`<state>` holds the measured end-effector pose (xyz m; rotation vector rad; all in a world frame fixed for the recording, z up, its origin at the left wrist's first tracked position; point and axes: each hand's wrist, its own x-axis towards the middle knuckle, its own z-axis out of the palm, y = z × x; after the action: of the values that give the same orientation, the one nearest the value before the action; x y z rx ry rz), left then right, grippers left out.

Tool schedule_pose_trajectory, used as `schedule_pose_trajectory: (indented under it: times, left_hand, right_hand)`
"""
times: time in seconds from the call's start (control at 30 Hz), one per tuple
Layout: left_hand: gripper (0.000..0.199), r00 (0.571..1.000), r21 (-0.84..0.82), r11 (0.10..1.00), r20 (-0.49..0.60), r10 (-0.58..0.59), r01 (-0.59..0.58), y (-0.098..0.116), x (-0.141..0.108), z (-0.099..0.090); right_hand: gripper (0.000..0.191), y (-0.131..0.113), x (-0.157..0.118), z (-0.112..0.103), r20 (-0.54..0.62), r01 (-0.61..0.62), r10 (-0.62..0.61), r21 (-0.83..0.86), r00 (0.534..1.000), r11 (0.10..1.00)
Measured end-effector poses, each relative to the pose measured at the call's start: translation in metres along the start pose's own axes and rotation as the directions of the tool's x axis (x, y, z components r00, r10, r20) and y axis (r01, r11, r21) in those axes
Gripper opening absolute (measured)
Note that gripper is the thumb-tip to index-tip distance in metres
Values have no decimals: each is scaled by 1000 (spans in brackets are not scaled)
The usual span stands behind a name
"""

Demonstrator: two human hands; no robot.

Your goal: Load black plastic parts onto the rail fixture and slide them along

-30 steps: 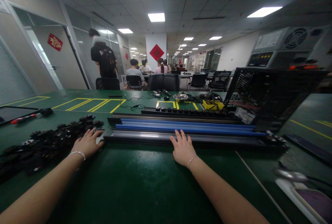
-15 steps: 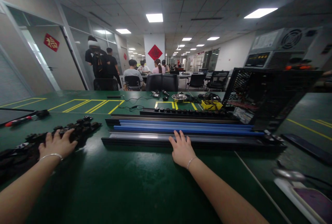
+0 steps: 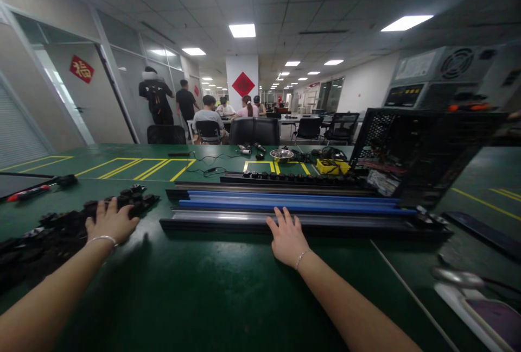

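Note:
My left hand (image 3: 112, 224) is over the right part of a heap of small black parts (image 3: 49, 246), fingers spread. Whether its fingertips touch them I cannot tell. My right hand (image 3: 288, 239) lies at the near edge of a long grey channel strip (image 3: 228, 216), fingers apart and reaching onto the strip. Behind that strip runs a blue strip (image 3: 325, 200), with a dark strip (image 3: 211, 186) beyond it. Farther back is a long holder (image 3: 285, 177) with a row of small black parts. A few small parts (image 3: 431, 218) sit at the grey strip's right end.
An open black computer case (image 3: 431, 151) stands at the right, with power supply units (image 3: 427, 72) on top. A metal bowl (image 3: 281, 155) and a yellow tray (image 3: 332, 166) are at the back. A red-handled tool (image 3: 28, 193) lies left; a phone (image 3: 488, 314) is near right.
My left hand has shifted to the right across the heap, fingers still spread. My right hand has stayed almost where it was. Two people standing in the background have moved.

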<state>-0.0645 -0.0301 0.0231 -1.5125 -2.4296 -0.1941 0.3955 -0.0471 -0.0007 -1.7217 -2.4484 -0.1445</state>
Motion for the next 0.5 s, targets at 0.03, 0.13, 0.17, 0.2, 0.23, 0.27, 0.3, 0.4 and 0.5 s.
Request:
schedule_pose_trajectory:
  times: [0.03, 0.13, 0.17, 0.2, 0.23, 0.27, 0.3, 0.4, 0.5]
  left_hand:
    - [51, 999, -21, 999, -19, 32, -32, 13, -3, -3]
    - [50, 977, -86, 974, -64, 204, -209, 63, -21, -11]
    - [48, 963, -109, 959, -81, 256, -263, 83, -30, -12]
    - [47, 944, -136, 935, -99, 316, -328, 103, -39, -13]
    - [47, 918, -168, 903, -106, 381, -395, 122, -50, -12]
    - [47, 888, -205, 864, -109, 446, -459, 141, -60, -11]
    - [48, 852, -239, 819, -103, 512, -521, 157, -70, -10]
    - [51, 801, -296, 757, -47, 597, -583, 194, -93, -5]
    - [56, 805, -304, 763, -26, 593, -571, 206, -101, -2]
  right_hand:
    - [59, 0, 0, -1, 6, -3, 3, -3, 1000, 1000]
    - [58, -1, 0, -3, 28, -6, 7, -9, 1000, 1000]
    - [58, -1, 0, -3, 34, -6, 6, -9, 999, 1000]
    - [59, 0, -1, -3, 34, -4, 4, -8, 999, 1000]
    - [59, 1, -1, -4, 28, 2, -2, -4, 1000, 1000]
    - [59, 2, -2, -4, 18, 15, -15, 2, 1000, 1000]
    - [58, 5, -2, -5, 2, 34, -34, 13, 999, 999]
    - [49, 22, -2, -12, -64, 103, -98, 65, 993, 993]
    - [43, 60, 0, -25, -157, -12, 25, 83, 987, 996]
